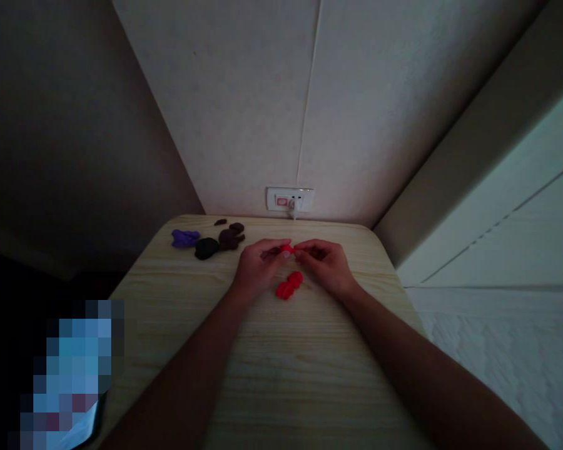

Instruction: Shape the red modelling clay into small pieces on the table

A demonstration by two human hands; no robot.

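Between my two hands is a small lump of red modelling clay [287, 249]. My left hand [261, 264] pinches it between thumb and fingers. The fingertips of my right hand [324, 264] are pressed together on its right side, at a thin red end. Just below the hands, on the wooden table [281, 362], lie joined red clay pieces [289, 285], touching neither hand. To the left are purple clay [185, 238], a black clay lump [207, 248] and brown clay pieces [231, 238].
A wall socket [289, 199] with a white plug sits just behind the table's back edge. At the lower left, a device with a lit, blurred-out screen [77, 362] lies by the table's left side. A pale cabinet [497, 206] stands to the right.
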